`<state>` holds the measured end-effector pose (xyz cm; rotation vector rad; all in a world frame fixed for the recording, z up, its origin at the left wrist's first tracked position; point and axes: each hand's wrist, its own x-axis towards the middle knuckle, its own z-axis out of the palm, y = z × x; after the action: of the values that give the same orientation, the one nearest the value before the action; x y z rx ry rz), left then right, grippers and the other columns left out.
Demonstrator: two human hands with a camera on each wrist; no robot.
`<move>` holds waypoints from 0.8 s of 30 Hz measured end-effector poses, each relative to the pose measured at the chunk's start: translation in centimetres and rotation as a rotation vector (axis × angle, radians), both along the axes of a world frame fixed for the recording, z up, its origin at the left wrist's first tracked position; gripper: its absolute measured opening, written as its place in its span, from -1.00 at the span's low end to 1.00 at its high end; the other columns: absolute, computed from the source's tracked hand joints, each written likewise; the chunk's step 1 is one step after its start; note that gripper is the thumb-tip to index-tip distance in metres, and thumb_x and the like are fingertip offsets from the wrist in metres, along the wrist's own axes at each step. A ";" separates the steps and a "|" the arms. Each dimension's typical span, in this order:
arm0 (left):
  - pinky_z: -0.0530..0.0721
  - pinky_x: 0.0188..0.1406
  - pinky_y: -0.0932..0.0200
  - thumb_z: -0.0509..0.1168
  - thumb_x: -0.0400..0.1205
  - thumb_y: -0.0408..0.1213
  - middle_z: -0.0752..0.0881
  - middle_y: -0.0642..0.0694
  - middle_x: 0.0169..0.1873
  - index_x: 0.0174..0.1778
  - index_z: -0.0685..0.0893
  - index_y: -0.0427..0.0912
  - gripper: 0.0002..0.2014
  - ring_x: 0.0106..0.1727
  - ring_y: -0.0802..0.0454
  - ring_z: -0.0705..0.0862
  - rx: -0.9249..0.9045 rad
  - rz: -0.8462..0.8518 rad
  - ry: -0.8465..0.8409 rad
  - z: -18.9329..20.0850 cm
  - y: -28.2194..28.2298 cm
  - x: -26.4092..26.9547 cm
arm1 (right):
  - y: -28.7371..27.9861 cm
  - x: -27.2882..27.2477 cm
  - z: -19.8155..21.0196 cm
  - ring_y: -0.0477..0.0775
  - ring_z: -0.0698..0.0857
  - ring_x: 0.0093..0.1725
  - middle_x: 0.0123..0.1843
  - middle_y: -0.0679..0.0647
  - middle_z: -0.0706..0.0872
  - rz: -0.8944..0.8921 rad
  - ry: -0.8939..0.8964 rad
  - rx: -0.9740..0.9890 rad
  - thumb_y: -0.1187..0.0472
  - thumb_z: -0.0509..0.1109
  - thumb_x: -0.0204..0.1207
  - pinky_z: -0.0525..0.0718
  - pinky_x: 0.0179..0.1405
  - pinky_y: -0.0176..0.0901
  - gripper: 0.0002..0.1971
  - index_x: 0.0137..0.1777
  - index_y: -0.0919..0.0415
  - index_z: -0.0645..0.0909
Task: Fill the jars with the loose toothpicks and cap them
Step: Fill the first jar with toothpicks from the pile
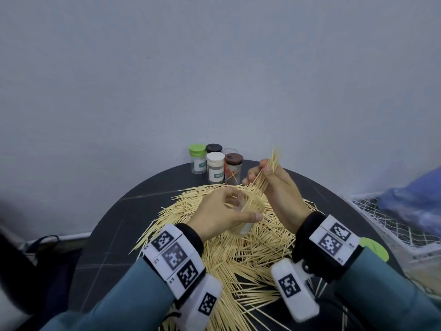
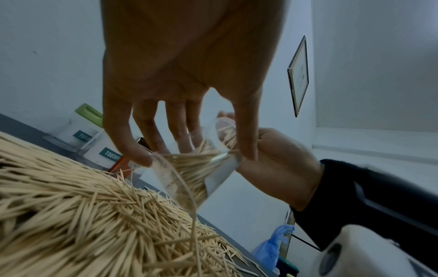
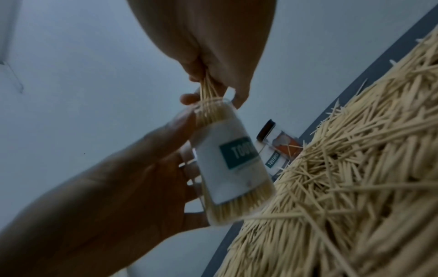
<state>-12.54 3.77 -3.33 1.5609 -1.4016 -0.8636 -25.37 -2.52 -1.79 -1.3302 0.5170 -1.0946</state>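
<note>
My left hand (image 1: 241, 210) grips a clear, uncapped jar (image 1: 249, 212) with a white label, tilted over the toothpick pile (image 1: 250, 254) on the round dark table (image 1: 133, 211). The jar (image 3: 232, 161) is largely full of toothpicks. My right hand (image 1: 256, 173) pinches a bundle of toothpicks (image 1: 268, 170) just above and behind the jar, and the bundle's lower ends (image 3: 208, 90) reach into the jar's mouth. In the left wrist view my fingers (image 2: 142, 153) wrap the jar (image 2: 189, 168), with the right hand (image 2: 279, 159) behind it.
Several capped jars stand at the table's far edge: green lid (image 1: 198, 161), white lid (image 1: 215, 167), brown lid (image 1: 233, 168). A loose green lid (image 1: 373, 250) lies at the right edge. White netting (image 1: 393, 223) and a blue bag (image 1: 417, 194) sit to the right.
</note>
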 end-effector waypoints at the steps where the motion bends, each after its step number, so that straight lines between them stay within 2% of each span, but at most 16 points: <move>1: 0.67 0.10 0.11 0.64 0.25 -0.06 0.71 0.04 -0.10 0.08 0.67 -0.08 -0.48 -0.02 0.10 0.68 0.003 -0.005 0.011 -0.1 -0.1 0.0 | 0.0 0.0 -0.2 0.01 0.72 -0.14 -0.31 -0.01 0.71 -0.023 0.040 -0.034 0.24 -0.03 0.74 0.60 0.15 -0.02 -0.78 -0.06 0.14 0.43; 3: 0.66 0.17 0.05 0.64 0.23 -0.01 0.73 0.00 -0.03 0.08 0.66 -0.07 -0.45 0.05 0.08 0.70 -0.003 -0.006 0.032 -0.2 -0.1 0.0 | 0.2 0.0 -0.9 0.07 0.70 0.14 -0.13 0.01 0.81 -0.030 0.145 -0.067 0.19 0.00 0.73 0.45 0.39 0.13 -0.78 -0.02 0.09 0.47; 4: 0.65 0.18 0.08 0.63 0.26 -0.01 0.72 0.01 0.02 0.11 0.65 -0.02 -0.46 0.07 0.10 0.69 -0.013 -0.006 0.040 -0.1 -0.1 0.0 | 0.4 0.0 -1.3 0.08 0.67 0.23 -0.01 0.04 0.81 -0.007 0.186 -0.066 0.17 0.00 0.73 0.42 0.43 0.15 -0.79 0.01 0.07 0.48; 6: 0.61 0.10 0.21 0.59 0.33 -0.08 0.69 0.05 0.00 0.09 0.63 0.12 -0.56 0.02 0.17 0.67 -0.034 -0.016 0.045 -0.2 -0.1 0.3 | 1.0 0.1 -1.7 0.01 0.65 0.27 0.15 0.07 0.76 0.054 0.229 -0.041 0.12 0.04 0.70 0.46 0.40 0.09 -0.79 0.11 0.08 0.50; 7: 0.58 0.04 0.25 0.58 0.35 -0.10 0.69 0.06 -0.04 0.04 0.63 0.14 -0.61 -0.01 0.20 0.66 -0.038 -0.017 0.043 -0.2 -0.1 0.4 | 1.3 0.2 -1.7 -0.03 0.66 0.26 0.17 0.04 0.75 0.075 0.227 -0.028 0.07 0.07 0.67 0.48 0.38 0.04 -0.77 0.14 0.09 0.51; 9: 0.55 0.02 0.27 0.59 0.33 -0.08 0.68 0.05 -0.02 0.09 0.64 0.01 -0.57 0.04 0.17 0.65 -0.029 0.006 0.040 -0.3 -0.1 0.5 | 1.4 0.3 -1.7 -0.02 0.65 0.27 0.16 -0.01 0.76 0.085 0.198 -0.014 -0.05 0.10 0.58 0.47 0.41 0.10 -0.72 0.04 0.08 0.54; 11: 0.56 0.11 0.23 0.59 0.31 -0.03 0.67 0.01 0.07 0.21 0.63 -0.12 -0.42 0.15 0.12 0.64 -0.023 0.035 0.023 -0.4 -0.3 0.6 | 1.2 0.4 -1.7 0.01 0.63 0.31 0.16 0.01 0.77 0.045 0.184 -0.024 -0.09 0.04 0.60 0.40 0.46 0.22 -0.68 -0.06 0.11 0.51; 15: 0.61 0.20 0.12 0.60 0.30 0.02 0.66 -0.01 0.08 0.28 0.61 -0.10 -0.35 0.17 0.08 0.65 -0.025 0.021 0.015 -0.7 -0.5 0.7 | 1.2 0.3 -2.4 -0.03 0.62 0.31 0.16 0.02 0.76 0.025 0.160 -0.036 0.10 -0.04 0.73 0.41 0.46 0.17 -0.69 -0.12 0.14 0.47; 17: 0.62 0.16 0.15 0.60 0.27 0.05 0.66 -0.02 0.10 0.28 0.61 -0.10 -0.32 0.17 0.08 0.65 -0.022 0.027 0.010 -0.9 -0.5 0.8 | 1.3 0.2 -2.6 -0.08 0.59 0.33 0.20 -0.05 0.74 0.040 0.178 -0.025 0.19 -0.02 0.73 0.43 0.43 0.09 -0.72 -0.11 0.15 0.50; 19: 0.61 0.13 0.19 0.60 0.23 0.08 0.67 -0.03 0.13 0.29 0.60 -0.09 -0.28 0.17 0.09 0.64 -0.020 0.053 0.019 -0.9 -0.6 0.9 | 1.3 0.2 -2.7 -0.06 0.55 0.38 0.26 -0.10 0.70 0.046 0.201 -0.020 0.26 0.02 0.71 0.42 0.47 0.13 -0.74 -0.09 0.16 0.53; 21: 0.61 0.16 0.17 0.56 0.14 0.16 0.67 -0.04 0.13 0.29 0.62 -0.05 -0.21 0.17 0.09 0.64 -0.023 0.054 0.024 -0.8 -0.6 0.9 | 1.2 0.2 -2.7 -0.03 0.53 0.40 0.28 -0.15 0.67 0.048 0.228 -0.002 0.15 0.07 0.69 0.35 0.51 0.21 -0.74 -0.12 0.13 0.55; 23: 0.62 0.17 0.14 0.54 0.11 0.18 0.68 -0.02 0.10 0.25 0.64 -0.02 -0.24 0.16 0.09 0.65 -0.023 0.047 0.020 -0.7 -0.5 0.8 | 1.3 0.1 -2.4 -0.04 0.50 0.42 0.31 -0.15 0.65 0.048 0.248 0.006 -0.13 0.06 0.57 0.26 0.54 0.23 -0.62 -0.22 0.10 0.56; 24: 0.62 0.13 0.16 0.54 0.13 0.16 0.69 0.00 0.09 0.22 0.65 -0.02 -0.27 0.15 0.10 0.65 -0.019 0.046 0.016 -0.6 -0.4 0.8 | 1.3 0.1 -2.2 -0.05 0.50 0.42 0.31 -0.14 0.65 0.038 0.257 0.004 -0.20 0.02 0.52 0.23 0.55 0.23 -0.56 -0.28 0.10 0.54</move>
<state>-11.79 3.33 -3.91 1.5622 -1.3541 -0.8316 -25.24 -1.20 -4.02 -1.4801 0.6792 -0.8957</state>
